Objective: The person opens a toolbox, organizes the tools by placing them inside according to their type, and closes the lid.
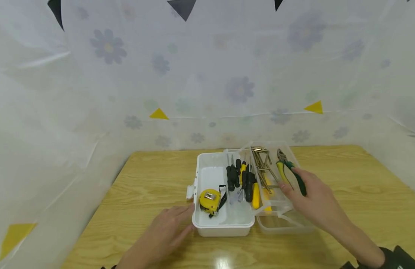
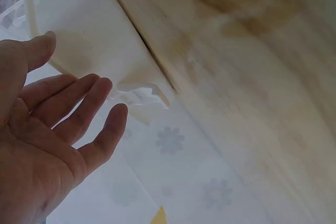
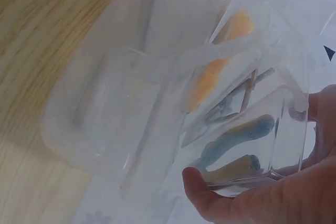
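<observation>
A white plastic box (image 1: 206,158) stands before me with its clear lid (image 1: 284,228) spread to its right. Inside lie a yellow tape measure (image 1: 209,200) and several screwdrivers (image 1: 249,186). My left hand (image 1: 168,228) rests against the box's left front side, fingers loosely bent in the left wrist view. My right hand (image 1: 316,198) grips the edge of a clear compartment tray (image 3: 289,129), thumb on one side and fingers on the other. Pliers (image 1: 288,172) with green and yellow handles lie by that hand, showing through clear plastic in the right wrist view. Metal bolts or nails (image 1: 261,164) are beside them.
A wood-grain table (image 1: 150,179) carries everything. Behind it hangs a pale flowered sheet (image 1: 200,74). A white latch (image 1: 190,191) sticks out from the box's left side.
</observation>
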A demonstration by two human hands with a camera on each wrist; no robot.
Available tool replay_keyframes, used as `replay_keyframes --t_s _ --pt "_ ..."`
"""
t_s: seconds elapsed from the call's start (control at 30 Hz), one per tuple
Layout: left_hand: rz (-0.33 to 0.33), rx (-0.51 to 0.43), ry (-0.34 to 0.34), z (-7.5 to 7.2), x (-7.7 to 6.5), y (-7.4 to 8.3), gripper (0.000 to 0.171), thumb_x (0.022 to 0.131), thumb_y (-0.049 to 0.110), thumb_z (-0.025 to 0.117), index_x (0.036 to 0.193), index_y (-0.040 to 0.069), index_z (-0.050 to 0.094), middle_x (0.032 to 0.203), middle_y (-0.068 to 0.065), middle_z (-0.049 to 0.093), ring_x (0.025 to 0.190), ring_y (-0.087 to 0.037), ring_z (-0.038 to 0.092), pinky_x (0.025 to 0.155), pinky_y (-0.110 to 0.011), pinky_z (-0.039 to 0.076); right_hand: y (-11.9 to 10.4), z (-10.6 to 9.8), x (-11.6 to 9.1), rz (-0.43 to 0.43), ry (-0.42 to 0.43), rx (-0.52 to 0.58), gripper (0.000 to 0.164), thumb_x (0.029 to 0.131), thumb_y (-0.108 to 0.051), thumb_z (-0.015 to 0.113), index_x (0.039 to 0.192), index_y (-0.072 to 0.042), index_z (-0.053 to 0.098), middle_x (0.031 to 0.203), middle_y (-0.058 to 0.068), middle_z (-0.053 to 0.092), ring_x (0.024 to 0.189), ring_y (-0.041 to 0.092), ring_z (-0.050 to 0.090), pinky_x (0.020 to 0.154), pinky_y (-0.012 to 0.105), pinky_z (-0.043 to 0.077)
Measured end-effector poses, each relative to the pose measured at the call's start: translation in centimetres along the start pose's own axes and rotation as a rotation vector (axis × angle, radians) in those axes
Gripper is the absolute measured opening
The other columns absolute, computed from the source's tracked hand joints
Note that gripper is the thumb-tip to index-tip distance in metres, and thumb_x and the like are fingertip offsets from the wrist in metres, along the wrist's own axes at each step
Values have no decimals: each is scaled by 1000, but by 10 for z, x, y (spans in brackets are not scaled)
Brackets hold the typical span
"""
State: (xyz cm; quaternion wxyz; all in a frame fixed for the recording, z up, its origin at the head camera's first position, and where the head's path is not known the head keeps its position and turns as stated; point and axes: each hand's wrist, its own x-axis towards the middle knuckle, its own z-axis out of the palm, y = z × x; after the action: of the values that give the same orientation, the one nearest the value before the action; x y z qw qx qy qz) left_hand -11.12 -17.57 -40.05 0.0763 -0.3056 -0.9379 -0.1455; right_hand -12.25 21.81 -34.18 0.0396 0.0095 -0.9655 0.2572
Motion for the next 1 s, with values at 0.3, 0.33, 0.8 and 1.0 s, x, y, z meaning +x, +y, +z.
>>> replay_keyframes --t_s 0.3,0.33,0.8,1.0 --pt "-17 -20 -10 -3 -1 -3 52 100 34 66 146 12 57 142 -3 65 125 -21 64 101 -47 53 -57 1 2 -106 -39 -155 92 96 -73 47 156 -4 41 150 40 39 125 59 53 91 71 48" --pt "-17 -13 -9 -4 -1 -4 53 99 36 66 146 13 58 142 -2 65 125 -21 64 101 -47 54 -64 2 3 -116 -54 -171 94 96 -75 44 156 -3 41 150 41 39 124 59 54 91 70 49" --pt "217 -119 314 -29 67 20 49 102 12 60 149 24 55 137 -7 64 119 -24 65 87 -38 56 -107 2 7 -172 -153 -268 97 100 -73 36 145 11 48 141 50 43 133 64 43 103 68 43" --pt "287 -52 277 -24 81 27 65 89 -14 54 147 17 57 142 -10 62 126 -31 61 101 -46 54 -111 6 7 -172 -149 -310 90 100 -70 41 143 9 52 137 48 47 124 61 51 97 67 48"
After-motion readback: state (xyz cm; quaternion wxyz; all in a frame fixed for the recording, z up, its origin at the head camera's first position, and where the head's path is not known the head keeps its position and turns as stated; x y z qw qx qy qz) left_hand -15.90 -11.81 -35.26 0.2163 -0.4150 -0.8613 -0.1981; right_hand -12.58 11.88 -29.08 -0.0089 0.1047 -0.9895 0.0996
